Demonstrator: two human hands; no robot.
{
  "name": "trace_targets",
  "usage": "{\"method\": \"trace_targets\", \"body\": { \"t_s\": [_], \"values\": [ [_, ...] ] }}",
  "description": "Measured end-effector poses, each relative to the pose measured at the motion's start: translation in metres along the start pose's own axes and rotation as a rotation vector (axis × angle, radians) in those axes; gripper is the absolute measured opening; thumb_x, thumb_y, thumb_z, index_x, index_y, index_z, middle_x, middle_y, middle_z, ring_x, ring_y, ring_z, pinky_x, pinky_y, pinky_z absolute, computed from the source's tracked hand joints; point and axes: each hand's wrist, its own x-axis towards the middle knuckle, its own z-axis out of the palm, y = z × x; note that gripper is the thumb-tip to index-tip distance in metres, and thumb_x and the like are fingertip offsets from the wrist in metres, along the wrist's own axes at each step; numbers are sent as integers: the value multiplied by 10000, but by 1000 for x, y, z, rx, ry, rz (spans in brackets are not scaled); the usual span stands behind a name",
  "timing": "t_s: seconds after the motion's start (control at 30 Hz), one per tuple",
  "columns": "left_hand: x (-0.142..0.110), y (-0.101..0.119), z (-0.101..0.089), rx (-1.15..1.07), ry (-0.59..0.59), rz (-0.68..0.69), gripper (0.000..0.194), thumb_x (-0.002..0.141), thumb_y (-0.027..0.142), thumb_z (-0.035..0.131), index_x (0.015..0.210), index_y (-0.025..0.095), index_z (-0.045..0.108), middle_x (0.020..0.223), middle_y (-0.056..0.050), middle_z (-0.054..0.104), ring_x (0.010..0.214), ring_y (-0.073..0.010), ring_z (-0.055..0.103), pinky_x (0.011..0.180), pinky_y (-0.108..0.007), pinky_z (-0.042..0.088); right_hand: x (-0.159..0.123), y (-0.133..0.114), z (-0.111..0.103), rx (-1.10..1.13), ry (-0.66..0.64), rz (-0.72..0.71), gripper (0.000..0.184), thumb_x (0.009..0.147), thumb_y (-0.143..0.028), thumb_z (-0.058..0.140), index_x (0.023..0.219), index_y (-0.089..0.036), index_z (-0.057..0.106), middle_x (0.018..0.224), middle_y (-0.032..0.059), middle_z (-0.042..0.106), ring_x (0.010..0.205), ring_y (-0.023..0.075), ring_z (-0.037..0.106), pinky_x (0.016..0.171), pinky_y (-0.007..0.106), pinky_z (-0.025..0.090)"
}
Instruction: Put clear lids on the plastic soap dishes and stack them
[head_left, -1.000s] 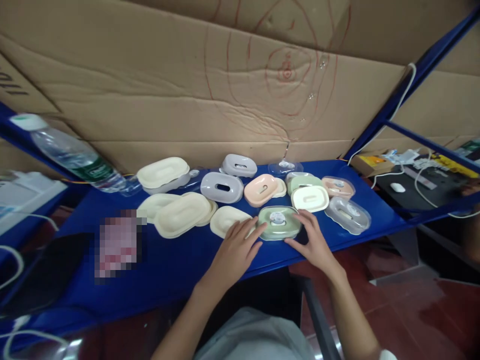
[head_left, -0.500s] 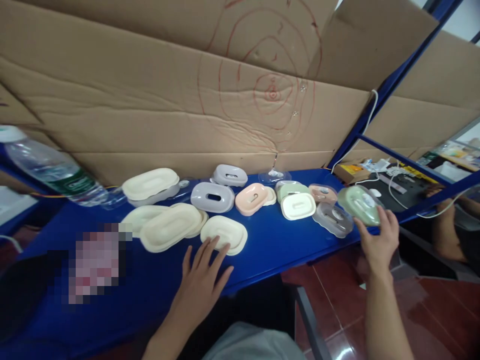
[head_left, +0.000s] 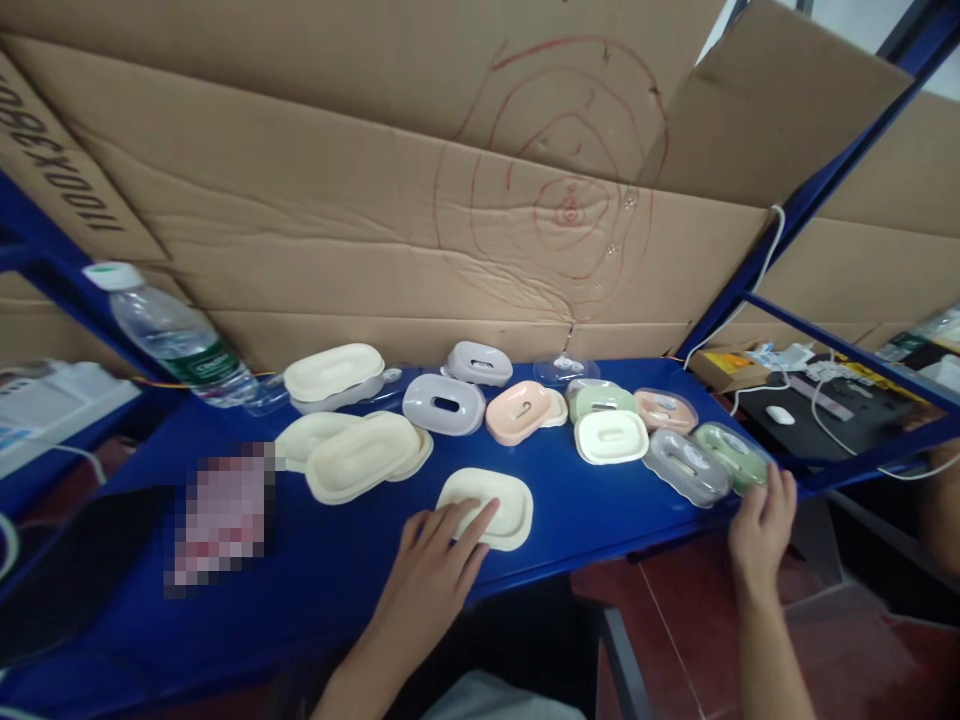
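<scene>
Since the earlier frame, the green case point(head_left: 727, 452) has come down beside the clear-covered grey case point(head_left: 679, 468), and the cream piece point(head_left: 516, 515) has slid toward the front edge of the blue table point(head_left: 577, 525).

In the head view, we see our left hand point(head_left: 427, 575) laid over the cream piece with fingers spread, touching rather than gripping; so shallow a piece, lying flat, probably needs only light fingertip contact. Our right hand point(head_left: 761, 530) is at the near end of the green case, at the table's right end, perhaps to steady it near the edge; we cannot tell how firmly the fingers close. Farther left, overlapping cream pieces point(head_left: 360, 460) lie together, likely because their shallow shapes stack easily.
</scene>
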Motion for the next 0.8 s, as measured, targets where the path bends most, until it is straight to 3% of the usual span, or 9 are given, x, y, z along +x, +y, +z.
{"method": "trace_targets", "body": {
  "t_s": [0.1,0.17,0.27,0.37,0.5,0.6,0.7,0.8],
  "values": [
    [-4,-14,-2,72,34,-23,346,1020,296,593,1356,302,677,1324,-89,716,1196,-290,665,1052,-477,431,-15,-33,9,-122,-90,-112,639,1032,-615,419,1521,-229,560,1649,192,416,1527,426,354,1180,688,278],
    [-11,-27,-5,89,39,-28,314,1022,327,599,1320,294,690,1241,-83,736,1153,-288,672,1032,-472,436,-15,-46,13,-189,-152,-139,599,1019,-614,450,1484,-265,595,1648,168,425,1527,433,338,1158,707,271],
    [-23,-41,-8,104,67,-79,313,1030,342,585,1323,279,675,1168,-89,730,1091,-283,673,924,-428,472,-8,-59,18,-207,-160,-188,567,1042,-564,446,1482,-240,596,1651,178,421,1531,419,333,1170,686,255],
    [-30,-44,-7,120,91,-141,296,1024,328,590,1301,272,676,1188,-108,711,1086,-299,671,889,-432,481,-6,-85,22,-156,-213,-341,508,1038,-524,523,1445,-239,630,1613,168,487,1525,404,359,1196,663,228],
    [-30,-39,-6,145,130,-174,299,1014,294,601,1304,272,669,1282,-132,691,1091,-322,679,955,-506,472,-24,-144,25,32,-618,-604,377,1066,-437,541,1409,-327,653,1473,84,652,1412,330,539,1200,624,279],
    [-24,-29,-12,98,154,-131,328,1011,246,603,1332,292,653,1324,-119,688,1140,-311,670,1011,-510,468,-35,-180,25,171,-834,-675,392,1083,-401,519,1461,-346,608,1533,63,604,1404,288,559,1162,539,391],
    [-10,-7,-13,10,100,-30,394,1017,214,585,1400,298,617,1399,-106,664,1244,-291,630,1075,-479,458,-26,-191,35,230,-813,-672,422,1102,-341,453,1509,-313,561,1639,67,482,1478,267,484,1166,488,413],
    [9,23,-3,-48,-37,99,446,1023,262,588,1468,259,566,1506,-111,602,1345,-310,575,1137,-512,430,1,-181,63,87,-615,-592,436,1082,-257,440,1493,-217,578,1584,123,541,1464,315,489,1163,534,393]
  ]
}}
